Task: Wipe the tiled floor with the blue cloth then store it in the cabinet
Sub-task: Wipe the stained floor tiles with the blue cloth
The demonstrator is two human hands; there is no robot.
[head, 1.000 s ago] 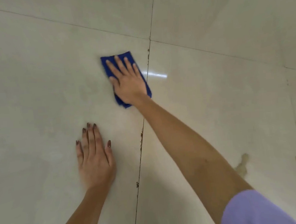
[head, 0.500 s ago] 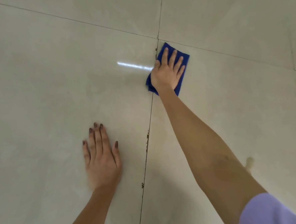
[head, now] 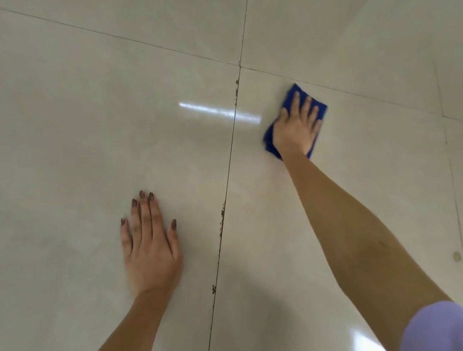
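1. Blue cloth [head: 319, 106], folded, flat on the tiled floor [head: 86, 130]; on the tile right of the long grout line [head: 230, 159], just below the cross joint where four tiles meet. Far corner and left edge showing past the hand; no label or writing readable on it.
2. Right hand [head: 296, 129]: palm down on the cloth, fingers extended and slightly spread, pressing flat rather than clamped around it. Arm reaching in from the lower right corner of the view; lilac sleeve [head: 446, 330] at the shoulder end.
3. Left hand [head: 150, 248]: flat on the bare tile left of the grout line, fingers straight and close together, thumb angled out to the right; dark polish on the nails. Holding nothing. Well apart from the cloth.
4. Cream glossy tiles, large format; no brand, print or marking legible anywhere.
5. Grout line: dark, with chipped brown patches at several spots along its length, running from top centre down to the bottom edge, between the two hands.
6. Light streak [head: 221, 113] reflected on the tile, crossing the grout line, just left of the cloth.
7. Small brownish spot [head: 457, 256] on the tile near the right edge.
8. Bare tile open on every side of the cloth: beyond, left toward the grout line, right toward the next joint.
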